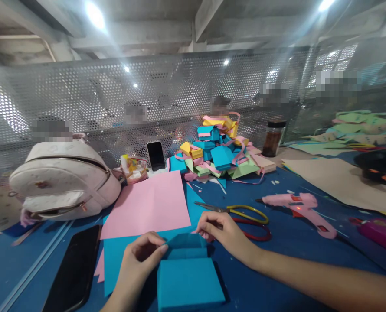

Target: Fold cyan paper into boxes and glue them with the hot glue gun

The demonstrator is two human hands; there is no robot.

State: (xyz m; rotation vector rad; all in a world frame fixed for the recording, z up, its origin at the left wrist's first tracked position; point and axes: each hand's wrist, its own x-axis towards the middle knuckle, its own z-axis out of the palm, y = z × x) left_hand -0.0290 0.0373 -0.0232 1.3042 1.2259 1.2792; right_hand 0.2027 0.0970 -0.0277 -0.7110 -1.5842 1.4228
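Note:
A small blue paper box [189,284] lies in front of me with its flap [186,245] raised at the far side. My left hand [144,253] pinches the left corner of that flap between thumb and forefinger. At the flap's right corner, the fingers of my right hand [220,232] are closed on the edge, partly hidden from view. A trace of pink shows by the right fingertips, too small to name. Just beyond my right hand lie scissors [250,214] with yellow and red handles. Under and behind the box are a blue sheet [115,260] and a pink sheet [150,203].
A pink glue gun [297,203] rests on the right. A black phone [72,268] and a white backpack [66,177] are on the left. Folded paper boxes [222,156] are heaped at the back, beside a dark jar [273,138]. A perforated metal screen [173,82] stands behind.

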